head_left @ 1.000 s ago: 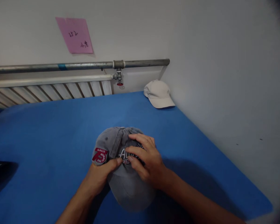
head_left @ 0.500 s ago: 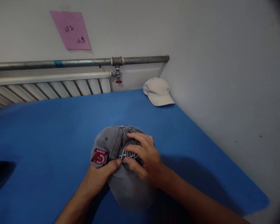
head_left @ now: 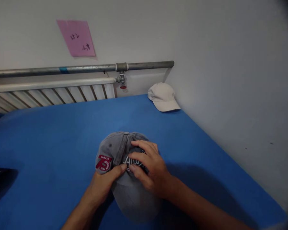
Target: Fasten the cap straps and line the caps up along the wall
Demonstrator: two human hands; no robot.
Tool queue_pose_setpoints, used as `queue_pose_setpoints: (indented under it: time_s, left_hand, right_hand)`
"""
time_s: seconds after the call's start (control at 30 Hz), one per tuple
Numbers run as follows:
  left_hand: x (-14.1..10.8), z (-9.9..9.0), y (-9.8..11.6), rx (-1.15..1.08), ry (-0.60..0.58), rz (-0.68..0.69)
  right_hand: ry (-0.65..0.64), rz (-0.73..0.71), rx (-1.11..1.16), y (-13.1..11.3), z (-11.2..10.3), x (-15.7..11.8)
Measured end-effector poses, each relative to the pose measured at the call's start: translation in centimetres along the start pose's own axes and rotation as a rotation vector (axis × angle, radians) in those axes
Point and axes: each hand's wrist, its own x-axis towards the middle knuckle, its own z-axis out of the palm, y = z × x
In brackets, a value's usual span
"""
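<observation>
A grey cap [head_left: 135,198] with white lettering on its front and a red patch on its side is at the lower middle, its brim toward me. My left hand [head_left: 103,183] grips the cap's left side, thumb on the front by the lettering and the other fingers hidden beneath. Across the front's right part lies my right hand [head_left: 150,166], its fingers spread and bent over the lettering, thumb tip near the left thumb. Whether the right fingers pinch any fabric cannot be made out.
A beige cap [head_left: 163,97] sits at the far right corner of the blue surface [head_left: 62,137]. Behind are a white radiator [head_left: 72,94], a metal pipe [head_left: 86,69] and a red-handled valve [head_left: 122,80]. A dark object [head_left: 1,182] lies at the left edge.
The view has shifted slightly, so the wall, pipe and both caps appear a little lower. Both hands stay in nearly the same place on the grey cap.
</observation>
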Motion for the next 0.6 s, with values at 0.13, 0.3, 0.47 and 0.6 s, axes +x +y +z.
queue_pose_setpoints:
  time_s: [0.13,0.3,0.47,0.6]
  left_hand:
    - [0.1,0.0,0.1,0.035,-0.002,-0.004]
    - [0.0,-0.1,-0.2,0.013,-0.016,0.01]
    - [0.1,-0.6,-0.5,0.007,-0.055,-0.021]
    - [0.2,-1.1,-0.7,0.054,-0.077,-0.037]
  right_hand:
    - [0.005,-0.014,0.013,0.0,-0.1,0.0]
    - [0.004,-0.007,0.01,0.1,-0.1,0.0]
    - [-0.005,-0.017,0.017,0.1,-0.1,-0.1]
    - [0.005,-0.017,0.014,0.0,0.0,0.0]
